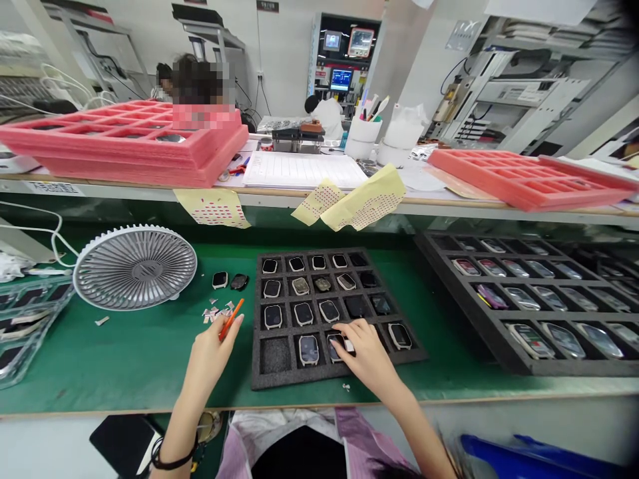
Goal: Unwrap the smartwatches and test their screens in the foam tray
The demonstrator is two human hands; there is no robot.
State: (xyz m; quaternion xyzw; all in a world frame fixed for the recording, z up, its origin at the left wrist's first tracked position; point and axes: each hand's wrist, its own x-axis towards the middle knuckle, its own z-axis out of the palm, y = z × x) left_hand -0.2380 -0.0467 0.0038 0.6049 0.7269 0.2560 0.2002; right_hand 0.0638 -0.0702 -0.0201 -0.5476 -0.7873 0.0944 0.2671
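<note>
My left hand (215,346) is closed around a slim orange pen-like tool (231,319), held just left of the black foam tray (275,382). My right hand (367,352) reaches over the tray's front row, thumb and fingers closed about a smartwatch case (334,348) lying in its compartment. A small whitish piece (350,346) shows by these fingers; what it is I cannot make out. Several other watch cases with dark screens fill compartments, such as the watch (309,349) just left. The front-left compartment (275,355) holds none. Small paper-like scraps (217,311) lie beyond my left hand.
Two loose watch cases, one light-rimmed (219,279) and one dark (239,282), lie near a grey round fan (136,267). On the right, another black tray (524,364) bears more watches. Pink foam trays (150,169) stand on the shelf, with yellow dotted sheets (367,203) hanging off its edge.
</note>
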